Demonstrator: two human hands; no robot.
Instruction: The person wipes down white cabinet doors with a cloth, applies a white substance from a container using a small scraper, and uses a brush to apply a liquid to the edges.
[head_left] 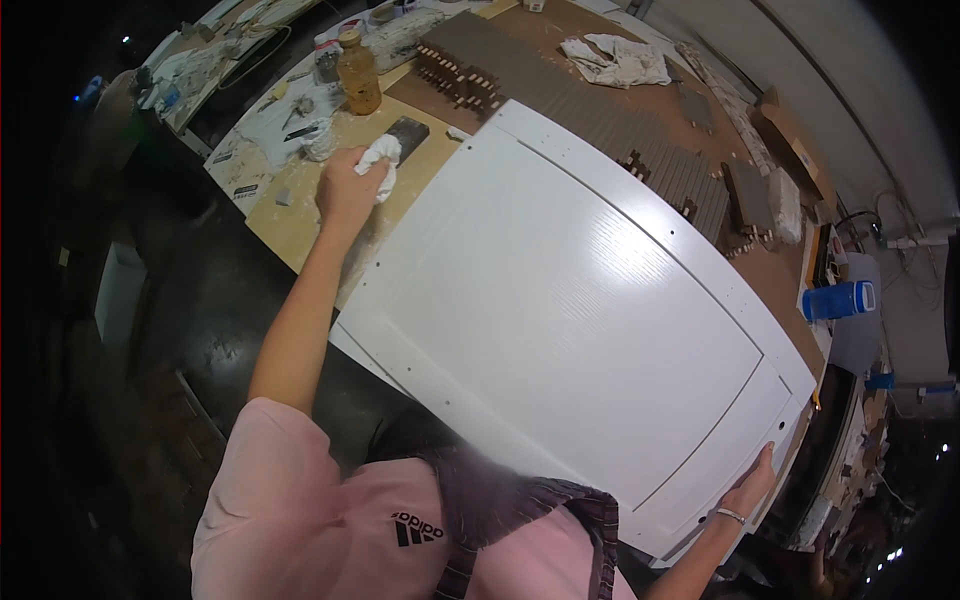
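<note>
Along the near edge of the tabletop [290,228] lies a large white panel [560,300], its long axis running roughly with that edge from left to right. Near the left edge, the left hand [350,190] closes its fingers around a crumpled white cloth [382,165], just beside a dark block [410,136]. The panel's left end lies to the right of these fingers, near but apart. At the panel's near right corner, the right hand [752,487] touches the side, so it is the nearer hand; most of its fingers are hidden, and how firmly they hold cannot be told. Toward the far edge lie narrow brown strips [590,140]; an amber bottle [358,75] stands beyond the left hand.
</note>
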